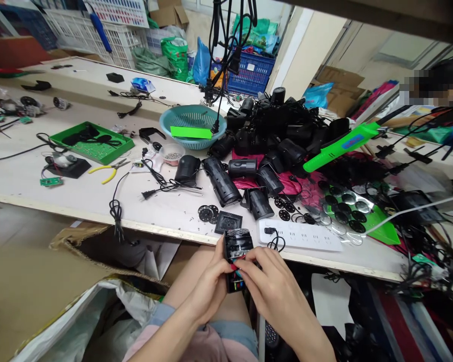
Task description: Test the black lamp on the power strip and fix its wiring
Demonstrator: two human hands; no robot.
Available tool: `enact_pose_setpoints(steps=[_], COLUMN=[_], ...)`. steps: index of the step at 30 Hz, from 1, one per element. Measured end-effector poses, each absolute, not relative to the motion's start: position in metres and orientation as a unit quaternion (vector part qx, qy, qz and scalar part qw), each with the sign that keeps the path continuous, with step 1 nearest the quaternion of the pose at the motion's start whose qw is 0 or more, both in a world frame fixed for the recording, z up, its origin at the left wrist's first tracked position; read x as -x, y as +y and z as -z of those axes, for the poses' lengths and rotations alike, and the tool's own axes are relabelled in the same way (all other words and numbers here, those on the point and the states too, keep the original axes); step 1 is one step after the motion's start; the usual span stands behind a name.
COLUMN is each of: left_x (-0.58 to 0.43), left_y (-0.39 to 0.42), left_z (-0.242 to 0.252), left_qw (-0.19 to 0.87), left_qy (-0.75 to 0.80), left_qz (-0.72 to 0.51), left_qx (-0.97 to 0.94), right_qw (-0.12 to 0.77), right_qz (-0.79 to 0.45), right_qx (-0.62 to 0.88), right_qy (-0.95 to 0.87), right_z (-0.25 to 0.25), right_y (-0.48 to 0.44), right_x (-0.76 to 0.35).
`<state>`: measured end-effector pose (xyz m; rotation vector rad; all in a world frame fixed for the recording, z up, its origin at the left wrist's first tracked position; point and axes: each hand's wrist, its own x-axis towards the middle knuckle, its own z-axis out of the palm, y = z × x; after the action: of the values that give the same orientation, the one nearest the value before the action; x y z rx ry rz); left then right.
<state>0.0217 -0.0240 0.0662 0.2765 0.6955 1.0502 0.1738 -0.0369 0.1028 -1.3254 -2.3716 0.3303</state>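
Over my lap, just off the bench's front edge, I hold a black plastic housing (238, 241) with a clear lens-like part at its top and small coloured bits inside. My left hand (211, 284) wraps its left side, thumb pressed at the middle. The fingers of my right hand (270, 274) pinch together at the open face, on something too small to make out. Right behind the housing lies a square black plate (228, 222), with black perforated discs (207, 213) beside it. Black cylindrical housings (221, 181) lie farther back.
A white power strip (300, 235) lies along the bench edge at right. Yellow-handled pliers (107, 173), a green tray (92, 143) and a teal basket (192, 125) stand at left and centre. Cables (217, 60) hang above the bench. A black pile (279, 125) fills the back.
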Motion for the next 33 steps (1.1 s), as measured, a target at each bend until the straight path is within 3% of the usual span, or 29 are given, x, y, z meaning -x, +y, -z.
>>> enact_pose_setpoints(steps=[6,20,27,33], left_x=[-0.022,-0.021,-0.023,-0.027], left_y=[-0.026,-0.034,-0.033,-0.033], left_z=[-0.061,-0.054,-0.057,-0.057], left_qw=[0.804,0.797,0.807,0.794], left_qy=[0.315,0.329,0.324,0.350], left_qz=[-0.495,-0.481,-0.466,-0.471], left_qx=[-0.095,-0.158,-0.165,-0.157], right_qw=[0.249,0.256,0.255,0.336], right_qz=[-0.102,-0.057,-0.090,-0.126], right_qx=[0.515,0.472,0.491,0.504], right_qy=[-0.814,-0.841,-0.828,-0.785], right_z=[-0.092,-0.079,-0.077,-0.076], right_y=[-0.043,-0.051,-0.059,-0.057], right_x=[-0.163,-0.166,-0.174,-0.170])
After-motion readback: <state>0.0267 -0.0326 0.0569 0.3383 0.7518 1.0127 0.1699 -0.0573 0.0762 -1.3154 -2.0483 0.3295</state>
